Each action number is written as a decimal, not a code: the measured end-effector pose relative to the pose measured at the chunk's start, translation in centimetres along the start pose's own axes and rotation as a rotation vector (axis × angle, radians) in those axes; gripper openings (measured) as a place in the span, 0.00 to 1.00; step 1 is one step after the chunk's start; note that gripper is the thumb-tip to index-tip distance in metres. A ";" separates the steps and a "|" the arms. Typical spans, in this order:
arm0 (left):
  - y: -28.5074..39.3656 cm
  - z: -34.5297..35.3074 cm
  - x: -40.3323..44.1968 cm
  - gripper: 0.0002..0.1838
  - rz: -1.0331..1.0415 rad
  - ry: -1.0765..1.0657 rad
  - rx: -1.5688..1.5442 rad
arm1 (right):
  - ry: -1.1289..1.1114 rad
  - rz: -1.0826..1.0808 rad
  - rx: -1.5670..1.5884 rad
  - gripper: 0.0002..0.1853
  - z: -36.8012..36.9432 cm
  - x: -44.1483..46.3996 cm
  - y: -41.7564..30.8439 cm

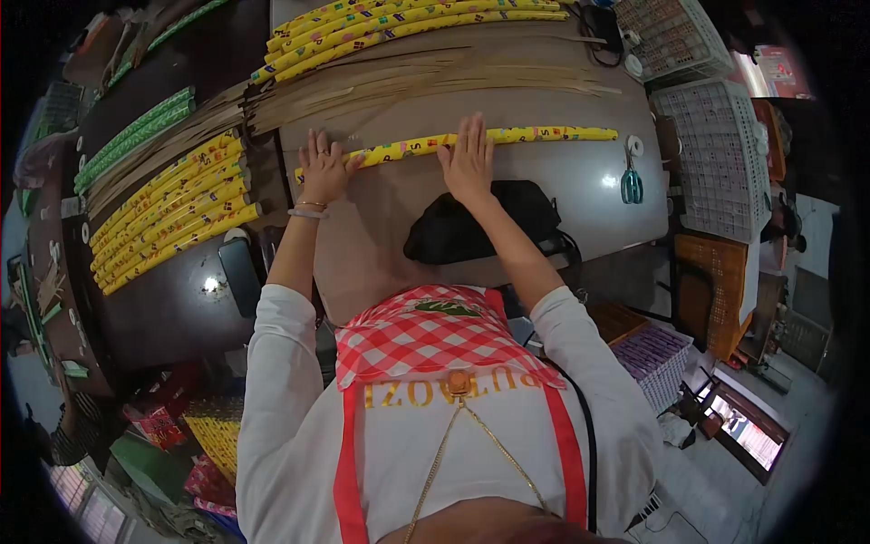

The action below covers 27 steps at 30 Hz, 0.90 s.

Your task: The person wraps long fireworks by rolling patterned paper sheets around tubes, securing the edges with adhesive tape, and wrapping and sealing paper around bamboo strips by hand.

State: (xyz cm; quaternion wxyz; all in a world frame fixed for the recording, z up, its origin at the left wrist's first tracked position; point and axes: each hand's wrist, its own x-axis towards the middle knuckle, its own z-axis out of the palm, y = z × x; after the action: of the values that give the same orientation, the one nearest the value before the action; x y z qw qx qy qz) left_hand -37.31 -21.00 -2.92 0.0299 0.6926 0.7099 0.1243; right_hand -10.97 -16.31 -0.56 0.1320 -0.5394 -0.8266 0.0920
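A long roll wrapped in yellow printed paper (553,133) lies across the table in front of me. My left hand (327,170) rests flat over its left end, fingers spread. Farther right, my right hand (468,160) lies flat across the middle of the same roll, its fingers stretched out. Neither hand is wrapped round anything. Just below my right hand is a black bag or cloth (485,222), partly under my forearm. Behind the roll lie long thin brown strips (435,77).
Finished-looking yellow rolls (172,208) lie at left beside green rolls (136,136), with more yellow rolls (399,32) at the back. A phone (240,276) is at lower left. Scissors (632,184) and tape (634,146) sit at right, near white baskets (711,154).
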 end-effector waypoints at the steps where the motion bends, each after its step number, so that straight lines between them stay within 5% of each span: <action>1: 0.0 0.0 0.0 0.31 -0.005 -0.016 0.004 | 0.052 0.133 -0.027 0.37 0.3 0.2 0.0; 6: -0.1 0.4 0.1 0.31 0.015 -0.004 0.021 | -0.135 -0.149 -0.002 0.39 0.0 -2.5 -4.6; 9: -0.1 -0.2 0.0 0.31 0.004 -0.010 -0.013 | -0.285 -0.439 0.219 0.32 -1.0 -2.5 -4.2; 12: -0.1 -0.6 0.4 0.30 -0.015 -0.094 -0.014 | -0.114 -0.418 0.148 0.26 -3.1 -0.7 -1.7; 16: 0.3 -0.8 0.2 0.31 -0.024 -0.085 0.000 | 0.080 0.047 0.148 0.21 -3.9 3.2 7.8; 18: 0.2 -0.7 0.4 0.32 -0.019 -0.058 0.001 | 0.074 0.116 0.169 0.23 -4.2 4.2 12.0; 27: 0.5 -0.9 0.0 0.33 -0.043 -0.055 0.013 | 0.055 -0.192 -0.092 0.26 -4.1 0.6 10.8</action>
State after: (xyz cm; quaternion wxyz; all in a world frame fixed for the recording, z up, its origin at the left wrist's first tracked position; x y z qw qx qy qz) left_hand -37.04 -21.07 -1.98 0.0477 0.6804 0.7244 0.1001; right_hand -0.57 -11.36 0.25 0.1379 -0.4654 -0.8739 0.0261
